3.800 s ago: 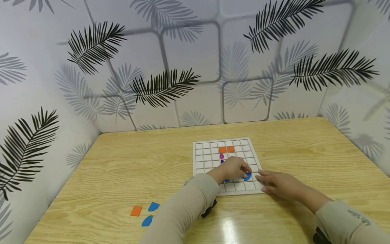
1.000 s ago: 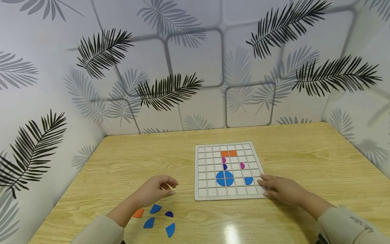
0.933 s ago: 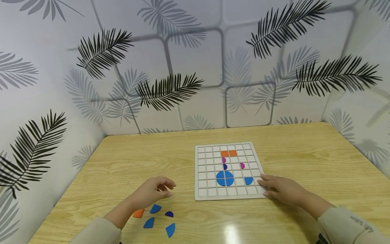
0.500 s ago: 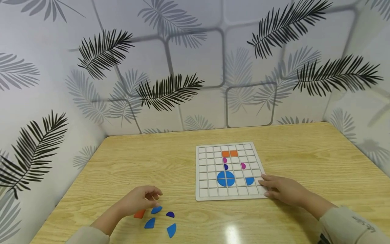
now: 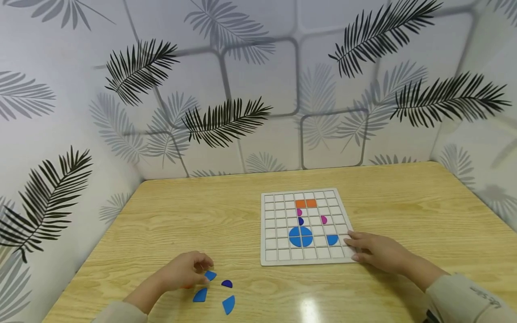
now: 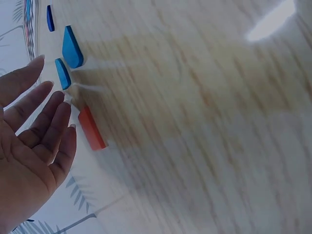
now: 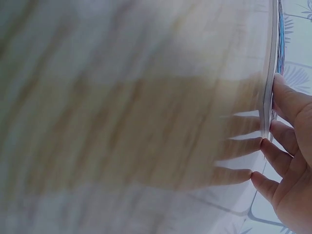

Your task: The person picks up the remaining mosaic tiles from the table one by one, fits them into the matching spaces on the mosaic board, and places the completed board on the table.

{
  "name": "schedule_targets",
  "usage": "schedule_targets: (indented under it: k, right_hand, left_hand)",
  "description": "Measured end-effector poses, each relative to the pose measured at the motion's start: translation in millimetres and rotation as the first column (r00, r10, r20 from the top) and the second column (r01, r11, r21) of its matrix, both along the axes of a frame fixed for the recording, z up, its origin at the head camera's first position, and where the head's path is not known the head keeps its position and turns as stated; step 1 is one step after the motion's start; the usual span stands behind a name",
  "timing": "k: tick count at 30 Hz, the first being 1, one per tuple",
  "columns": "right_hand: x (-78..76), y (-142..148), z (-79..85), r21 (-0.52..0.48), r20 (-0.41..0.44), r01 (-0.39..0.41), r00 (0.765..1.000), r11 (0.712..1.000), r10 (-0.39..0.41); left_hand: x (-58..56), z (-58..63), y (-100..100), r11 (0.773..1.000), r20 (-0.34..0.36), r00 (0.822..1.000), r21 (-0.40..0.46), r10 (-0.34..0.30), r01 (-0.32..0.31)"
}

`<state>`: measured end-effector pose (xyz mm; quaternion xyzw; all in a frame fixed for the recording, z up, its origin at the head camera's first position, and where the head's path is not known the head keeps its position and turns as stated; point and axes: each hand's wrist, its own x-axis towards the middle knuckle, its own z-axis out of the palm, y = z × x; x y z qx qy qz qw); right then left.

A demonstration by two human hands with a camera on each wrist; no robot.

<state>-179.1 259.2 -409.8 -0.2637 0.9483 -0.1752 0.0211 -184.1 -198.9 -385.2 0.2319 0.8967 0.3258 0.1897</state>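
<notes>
In the head view my left hand (image 5: 185, 270) hovers low at the loose pieces, fingers bent loosely, thumb and fingertips at a blue quarter-circle piece (image 5: 210, 275). The left wrist view shows the fingers spread apart with nothing between them, near the orange square piece (image 6: 91, 128), which is mostly hidden behind the hand in the head view. Two more blue quarter-circles lie nearby, one nearer piece (image 5: 200, 295) and one right-hand piece (image 5: 228, 304), plus a dark blue half-circle (image 5: 227, 284). My right hand (image 5: 381, 252) rests its fairly straight fingers against the right edge of the white grid board (image 5: 278, 258).
On the board sit two orange squares (image 5: 306, 203), two magenta half-circles (image 5: 324, 220), a dark blue half-circle (image 5: 300, 221), a blue circle of quarter pieces (image 5: 300, 237) and a single blue quarter (image 5: 332, 240). The wooden table (image 5: 194, 211) meets a leaf-patterned wall (image 5: 258, 134) behind.
Earlier my left hand was at the board beside a blue quarter. It has since moved left and down to the loose pieces. My right hand has stayed at the board's edge.
</notes>
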Motion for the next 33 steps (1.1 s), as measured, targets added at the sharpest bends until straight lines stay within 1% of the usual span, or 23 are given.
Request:
schedule_targets:
  k: [4,11,14,25,31,33]
  right_hand:
    - [0.5,-0.1,-0.1,0.002,-0.010,0.003,1.000,1.000,-0.003]
    - [0.7,-0.4,-1.1,-0.002,-0.017,0.004,1.000,1.000,-0.004]
    - [0.7,-0.3,-1.2,0.001,-0.013,0.005,1.000,1.000,-0.005]
    - [2.5,-1.1,0.5,-0.010,-0.014,0.002,1.000,1.000,-0.003]
    - [1.2,-0.7,-0.7,-0.007,-0.007,0.003,1.000,1.000,-0.003]
    - [1.1,-0.8,-0.7,-0.008,-0.005,0.001,1.000,1.000,-0.001]
  left_hand:
    - [0.2,-2.1,1.1,1.000,-0.005,1.000,-0.004,0.004,-0.004]
    - [0.0,-7.2,3.6,0.998,-0.087,0.995,-0.050,-0.040,0.036]
    - [-0.4,-9.3,4.7,0.998,-0.094,0.995,-0.054,-0.038,0.033]
    - [0.1,-11.4,6.6,0.999,-0.100,0.995,-0.033,-0.024,0.021]
    - [0.8,-12.3,5.6,1.000,-0.072,0.997,0.006,-0.014,0.015]
    - [0.7,-13.2,4.4,0.999,-0.056,0.998,0.031,-0.015,0.017]
